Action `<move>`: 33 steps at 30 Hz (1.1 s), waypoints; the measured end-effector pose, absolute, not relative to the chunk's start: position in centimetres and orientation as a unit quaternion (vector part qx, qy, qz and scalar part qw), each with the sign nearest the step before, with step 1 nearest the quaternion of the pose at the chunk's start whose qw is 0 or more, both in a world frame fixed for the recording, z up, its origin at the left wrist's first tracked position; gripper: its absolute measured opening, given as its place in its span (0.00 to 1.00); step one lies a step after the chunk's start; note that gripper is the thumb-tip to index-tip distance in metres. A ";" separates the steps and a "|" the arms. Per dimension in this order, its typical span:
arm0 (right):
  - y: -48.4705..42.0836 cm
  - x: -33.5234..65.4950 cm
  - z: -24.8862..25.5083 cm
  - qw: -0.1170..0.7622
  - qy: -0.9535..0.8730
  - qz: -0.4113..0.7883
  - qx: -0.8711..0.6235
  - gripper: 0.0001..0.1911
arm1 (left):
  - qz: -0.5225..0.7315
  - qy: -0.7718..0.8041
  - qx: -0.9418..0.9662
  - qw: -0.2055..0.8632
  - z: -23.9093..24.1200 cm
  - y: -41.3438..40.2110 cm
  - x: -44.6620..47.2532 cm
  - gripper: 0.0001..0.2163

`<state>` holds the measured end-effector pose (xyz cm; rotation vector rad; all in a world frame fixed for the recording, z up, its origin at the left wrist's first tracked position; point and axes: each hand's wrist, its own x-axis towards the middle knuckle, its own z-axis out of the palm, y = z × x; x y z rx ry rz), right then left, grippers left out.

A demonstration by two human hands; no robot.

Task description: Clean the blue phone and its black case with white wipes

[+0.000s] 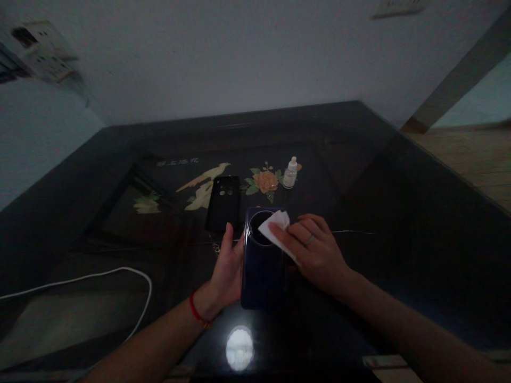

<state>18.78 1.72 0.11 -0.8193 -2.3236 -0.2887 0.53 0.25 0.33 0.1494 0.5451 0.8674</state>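
A dark blue smartphone (pixel 264 279) is held up with its back and large round camera ring facing me. My left hand (pixel 230 268) grips it from the left and beneath, the thumb along its edge and most fingers hidden behind it. Pinched in my right hand (pixel 315 247) is a folded white wipe (pixel 279 221), pressed against the phone's camera area. Just beyond my left hand lies a black phone case (pixel 223 205), with a small chain or strap near its lower end. Behind the phone, to the right, stands a small white-capped dropper bottle (pixel 290 174).
The glossy dark table (pixel 339 143) carries a flower and bird pattern and meets the wall at the back. A white cable (pixel 99 274) curves over its left side. A bright lamp reflection shows near the front. Wall sockets (pixel 48 53) are at upper left.
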 end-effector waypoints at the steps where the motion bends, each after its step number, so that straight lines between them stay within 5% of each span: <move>1: 1.8 18.8 0.1 0.317 -0.897 -0.101 -0.292 0.17 | 0.416 0.262 0.071 0.868 0.4 0.3 0.5 0.30; 12: 2.5 19.1 -0.3 0.322 -0.907 -0.082 -0.257 0.15 | 0.439 0.236 0.074 0.864 0.4 0.9 0.2 0.32; 18: 4.6 21.4 -0.3 0.390 -0.818 -0.006 -0.424 0.17 | 0.415 0.177 0.098 0.887 0.0 0.4 0.1 0.34; 33: 0.3 16.4 0.7 0.304 -0.906 -0.100 -0.276 0.15 | 0.379 0.183 0.075 0.904 -0.7 -0.2 0.7 0.34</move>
